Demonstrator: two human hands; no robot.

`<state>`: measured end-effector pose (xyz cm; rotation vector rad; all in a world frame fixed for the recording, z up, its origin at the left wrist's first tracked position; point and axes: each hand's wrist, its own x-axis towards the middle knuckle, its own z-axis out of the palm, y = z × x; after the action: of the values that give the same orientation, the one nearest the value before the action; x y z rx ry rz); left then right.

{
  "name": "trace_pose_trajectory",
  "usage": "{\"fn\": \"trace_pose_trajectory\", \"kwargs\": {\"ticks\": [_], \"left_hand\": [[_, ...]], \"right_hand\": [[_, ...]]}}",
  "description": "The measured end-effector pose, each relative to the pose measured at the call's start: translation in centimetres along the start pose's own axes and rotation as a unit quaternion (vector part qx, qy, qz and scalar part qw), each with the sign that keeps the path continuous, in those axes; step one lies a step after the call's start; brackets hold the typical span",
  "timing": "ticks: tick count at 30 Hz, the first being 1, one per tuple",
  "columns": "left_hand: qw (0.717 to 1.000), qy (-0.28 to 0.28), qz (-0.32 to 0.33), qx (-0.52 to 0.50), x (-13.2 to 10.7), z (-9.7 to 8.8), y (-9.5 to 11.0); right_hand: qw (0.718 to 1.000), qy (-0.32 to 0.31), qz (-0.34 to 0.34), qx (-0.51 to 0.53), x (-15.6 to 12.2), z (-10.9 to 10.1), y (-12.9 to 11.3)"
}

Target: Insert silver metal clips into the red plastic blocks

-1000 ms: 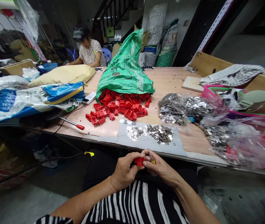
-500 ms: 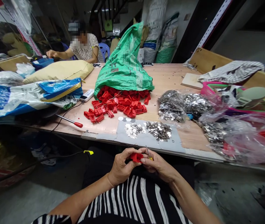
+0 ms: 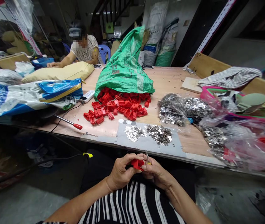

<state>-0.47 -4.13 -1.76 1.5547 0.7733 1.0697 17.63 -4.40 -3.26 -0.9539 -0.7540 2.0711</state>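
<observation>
Over my lap, just below the table's front edge, my left hand [image 3: 120,173] is closed on a small red plastic housing [image 3: 137,164]. My right hand [image 3: 158,175] meets it from the other side, its thumb at the housing's right end. A thin metal-tipped tool with a yellow part [image 3: 147,155] is gripped in that hand and points upward; its exact kind is unclear. Right fingertips are partly hidden behind the housing, so any small piece there cannot be seen. Ahead on a grey sheet [image 3: 123,140] lie a pile of shiny metal pieces [image 3: 134,133] and a darker pile [image 3: 160,134].
Red housings [image 3: 123,105] spill from a green woven sack [image 3: 125,71]. Bags of metal pieces [image 3: 173,109] and a pink basket [image 3: 205,95] stand right. A red-tipped metal lever [image 3: 76,126] juts out left, near a white-blue sack [image 3: 25,96]. Another person [image 3: 85,49] sits across the table.
The view has shifted slightly, and my hands sit a little lower in it. My right thumb stays against the red housing. The other person's hand has come down onto the table.
</observation>
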Motion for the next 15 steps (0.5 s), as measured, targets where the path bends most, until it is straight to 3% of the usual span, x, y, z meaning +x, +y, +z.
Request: {"fn": "trace_pose_trajectory", "kwargs": {"ticks": [10,15], "left_hand": [[0.999,0.012,0.029,0.013,0.2,-0.5,-0.2],[0.998,0.066,0.012,-0.004,0.4,-0.7,-1.2]], "right_hand": [[1.000,-0.014,0.001,-0.003,0.9,0.3,-0.5],[0.994,-0.003,-0.006,-0.107,1.2,0.6,-2.2]]}}
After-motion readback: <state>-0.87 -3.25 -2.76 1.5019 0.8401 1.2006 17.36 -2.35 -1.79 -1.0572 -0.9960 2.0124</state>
